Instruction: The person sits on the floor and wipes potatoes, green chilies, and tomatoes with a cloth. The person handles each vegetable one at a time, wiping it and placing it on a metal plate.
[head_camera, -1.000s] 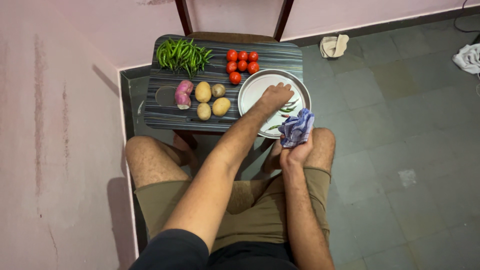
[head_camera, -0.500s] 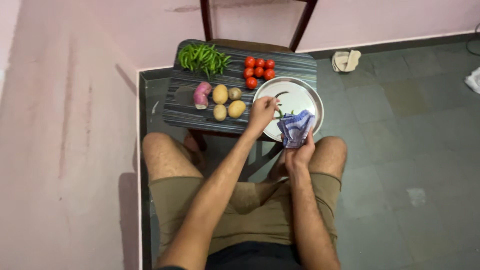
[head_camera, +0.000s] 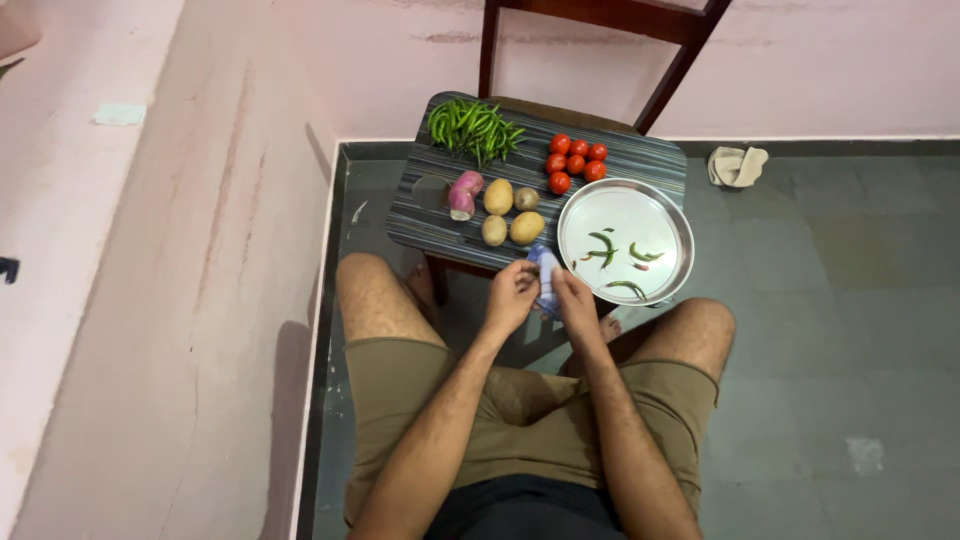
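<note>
Both my hands meet just below the near edge of a striped board (head_camera: 430, 215) on a chair. My left hand (head_camera: 511, 293) and my right hand (head_camera: 574, 295) pinch a blue-and-white checked cloth (head_camera: 545, 272) between them. Right of the hands, a round steel plate (head_camera: 672, 215) holds a few green chillies (head_camera: 604, 246). On the board lie a pile of green chillies (head_camera: 472, 127), several red tomatoes (head_camera: 575, 160), several potatoes (head_camera: 510, 212) and a purple root vegetable (head_camera: 463, 194).
A dark wooden chair (head_camera: 675, 60) stands against a pink wall and carries the board. A pink wall (head_camera: 170, 300) runs along my left. A crumpled pale rag (head_camera: 736, 164) lies on the grey tiled floor at the right. My bare knees flank the chair.
My left hand has left the plate and come back to the cloth, which both hands now hold lower, off the plate. The chillies on the plate show uncovered. The view shifted left.
</note>
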